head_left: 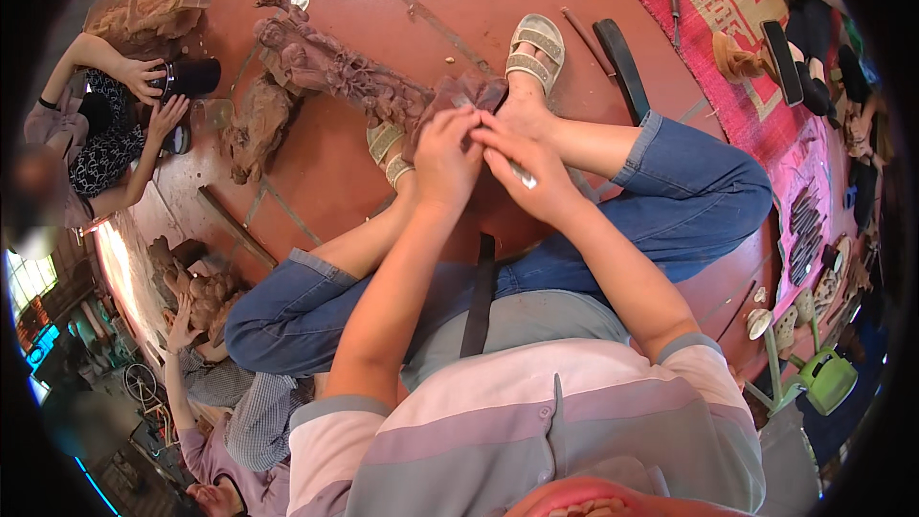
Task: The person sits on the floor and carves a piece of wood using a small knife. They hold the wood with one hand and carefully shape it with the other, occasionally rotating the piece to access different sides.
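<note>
View: head camera, looking down at a person seated on red floor tiles point(369, 5).
Carving: a reddish-brown wooden figure sculpture point(359, 81) lies on its side between the feet, its broad end beneath the hands.
Long axis: slanting from upper left, at the narrow end, down to the right, where the broad end meets the grip; from the hands, the body stretches forward and to the left.
Nearer hand: the left hand point(450, 155), directly over the lower part; the right hand point(529, 168) comes in from the right side.
Grip: fingers of both bent, tips meeting above the broad end; what the left pinches, if anything, I cannot tell; the right seems closed around a small pale item point(523, 174), mostly covered.
Feet: the right sandal point(536, 46) stands just beyond the broad end, the left sandal point(385, 146) beside the carving's near side.
Right of the feet: a black flat bar point(620, 67) and a slim brown stick point(588, 41).
Left of the carving: a gnarled wood piece point(258, 126), near it.
</note>
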{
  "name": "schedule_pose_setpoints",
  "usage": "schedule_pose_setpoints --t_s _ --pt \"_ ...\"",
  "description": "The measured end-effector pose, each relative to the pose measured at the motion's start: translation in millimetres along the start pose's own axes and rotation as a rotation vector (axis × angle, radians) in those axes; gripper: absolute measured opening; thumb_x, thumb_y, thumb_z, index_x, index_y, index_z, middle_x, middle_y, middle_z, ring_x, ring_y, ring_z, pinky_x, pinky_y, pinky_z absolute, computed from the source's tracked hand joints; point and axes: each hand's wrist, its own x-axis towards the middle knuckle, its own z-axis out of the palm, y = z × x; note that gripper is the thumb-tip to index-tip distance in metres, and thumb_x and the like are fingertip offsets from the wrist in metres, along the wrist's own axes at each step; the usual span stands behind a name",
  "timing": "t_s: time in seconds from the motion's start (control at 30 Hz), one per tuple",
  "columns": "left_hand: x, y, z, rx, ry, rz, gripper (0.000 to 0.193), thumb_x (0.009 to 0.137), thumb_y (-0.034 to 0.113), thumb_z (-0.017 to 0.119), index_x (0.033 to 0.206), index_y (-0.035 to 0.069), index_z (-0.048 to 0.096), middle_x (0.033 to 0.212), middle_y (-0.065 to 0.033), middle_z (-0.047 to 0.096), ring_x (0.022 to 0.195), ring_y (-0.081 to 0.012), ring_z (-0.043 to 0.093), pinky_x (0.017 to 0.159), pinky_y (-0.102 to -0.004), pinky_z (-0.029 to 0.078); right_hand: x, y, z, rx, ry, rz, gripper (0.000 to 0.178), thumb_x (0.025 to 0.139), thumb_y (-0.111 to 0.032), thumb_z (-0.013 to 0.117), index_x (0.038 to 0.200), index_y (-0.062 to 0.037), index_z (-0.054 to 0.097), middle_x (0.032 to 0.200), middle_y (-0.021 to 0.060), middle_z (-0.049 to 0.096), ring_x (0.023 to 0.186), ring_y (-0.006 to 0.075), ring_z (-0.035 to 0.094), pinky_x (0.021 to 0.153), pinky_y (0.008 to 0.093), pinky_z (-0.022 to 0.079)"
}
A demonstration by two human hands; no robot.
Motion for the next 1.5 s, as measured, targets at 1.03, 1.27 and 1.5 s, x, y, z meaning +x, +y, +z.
schedule_pose_setpoints --t_s 1.03,1.27,1.5 --pt "-3.3 -9.8 -7.1 0.001 0.051 0.102 0.032 0.068 -0.006 0.065 0.098 0.004 0.068 0.099 -0.0135 0.065 0.089 -0.0287 0.065 0.076 -0.0333 0.054 -4.8 -13.8 12.7 -0.173 -0.002 0.063 0.026 0.087 -0.016 0.055 0.109 -0.0034 0.063 0.125 0.0217 0.055 0.09 0.0347 0.064 0.076 0.0395 0.052" --pt "17.4 5.3 -16.7 -0.104 -0.005 -0.073 0.031 0.069 -0.009 0.064 0.096 0.003 0.069 0.098 -0.0111 0.065 0.088 -0.0219 0.065 0.074 -0.0289 0.053 14.3 -9.2 11.0 -0.209 0.016 0.009 0.026 0.087 -0.013 0.056 0.11 -0.0029 0.062 0.124 0.0232 0.056 0.098 0.0347 0.063 0.082 0.0382 0.051" --pt "-4.8 0.0 -6.5 -0.055 -0.078 -0.012 0.026 0.073 -0.002 0.067 0.098 0.005 0.067 0.092 -0.0085 0.063 0.07 -0.0218 0.064 0.061 -0.0295 0.053 -3.7 -14.6 -6.1 -0.113 -0.064 0.11 0.026 0.087 -0.012 0.057 0.11 0.0 0.063 0.119 0.0186 0.061 0.103 0.0292 0.063 0.088 0.0358 0.049"
